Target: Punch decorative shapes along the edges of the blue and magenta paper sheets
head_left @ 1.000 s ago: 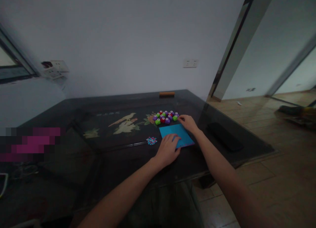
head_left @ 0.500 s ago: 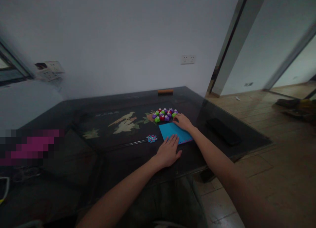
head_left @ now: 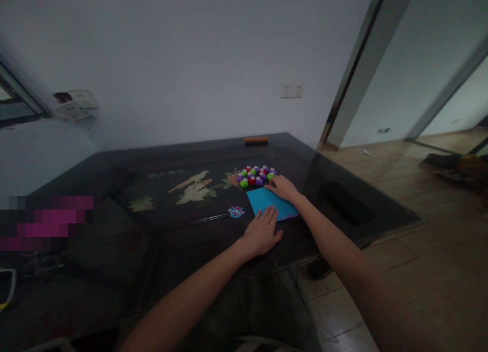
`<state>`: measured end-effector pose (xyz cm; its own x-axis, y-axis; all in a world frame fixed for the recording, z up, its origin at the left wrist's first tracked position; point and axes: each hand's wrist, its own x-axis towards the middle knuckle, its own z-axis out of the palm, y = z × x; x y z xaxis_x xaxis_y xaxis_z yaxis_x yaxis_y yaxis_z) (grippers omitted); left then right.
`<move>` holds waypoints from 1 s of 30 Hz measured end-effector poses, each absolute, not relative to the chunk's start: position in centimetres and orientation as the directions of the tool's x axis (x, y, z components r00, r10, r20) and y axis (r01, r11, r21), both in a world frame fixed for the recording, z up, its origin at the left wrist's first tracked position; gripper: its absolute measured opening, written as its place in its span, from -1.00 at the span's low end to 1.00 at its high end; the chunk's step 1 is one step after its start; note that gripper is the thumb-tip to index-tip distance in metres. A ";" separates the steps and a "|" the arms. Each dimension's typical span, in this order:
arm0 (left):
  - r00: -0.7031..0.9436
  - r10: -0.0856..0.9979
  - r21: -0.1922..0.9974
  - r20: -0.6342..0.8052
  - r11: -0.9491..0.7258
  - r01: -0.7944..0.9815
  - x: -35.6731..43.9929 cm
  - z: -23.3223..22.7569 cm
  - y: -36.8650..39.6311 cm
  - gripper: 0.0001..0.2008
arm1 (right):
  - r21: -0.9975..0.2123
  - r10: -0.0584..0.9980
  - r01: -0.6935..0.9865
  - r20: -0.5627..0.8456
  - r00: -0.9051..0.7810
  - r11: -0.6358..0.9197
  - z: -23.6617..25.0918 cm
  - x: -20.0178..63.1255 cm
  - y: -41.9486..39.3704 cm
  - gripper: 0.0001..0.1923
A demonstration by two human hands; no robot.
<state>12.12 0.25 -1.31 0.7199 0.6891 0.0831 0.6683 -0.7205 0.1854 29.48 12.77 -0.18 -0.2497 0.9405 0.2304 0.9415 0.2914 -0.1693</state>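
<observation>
Left hand (head_left: pixel 262 233) flat, fingers spread, fingertips on near edge of blue paper sheet (head_left: pixel 269 201); right hand (head_left: pixel 284 187) open, resting on sheet's far corner beside small coloured plastic punches (head_left: pixel 255 176); risk: sheet sliding on glossy dark desk (head_left: pixel 183 240), scattering punches.

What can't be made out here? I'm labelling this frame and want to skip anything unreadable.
Head view only:
- Blue paper: near edge hidden under the left hand.
- Punches: too small to read shapes; the right hand hides any contact.
- Paper bits: too small.
- Table's left end: pixelated.
</observation>
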 end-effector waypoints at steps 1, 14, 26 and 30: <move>0.720 0.689 0.182 0.086 -0.721 0.668 12.1 -1.3 0.3 -0.38 | -0.184 0.943 0.939 0.222 -0.247 0.289 -0.2 29.5 12.8 -0.67; 0.714 0.695 0.170 0.080 -0.715 0.678 12.1 -1.1 0.2 -0.39 | -0.404 0.931 0.844 0.245 -0.271 0.352 -0.5 30.5 13.2 -0.67; 0.724 0.683 0.177 0.098 -0.728 0.662 12.0 -1.3 0.4 -0.39 | -0.911 1.000 0.413 -0.004 0.002 -0.004 0.3 32.9 13.1 -0.62; 0.726 0.680 0.186 0.103 -0.730 0.658 11.9 -1.3 0.4 -0.39 | -0.923 0.957 0.302 -0.275 -0.087 -0.238 0.4 33.2 12.6 -0.71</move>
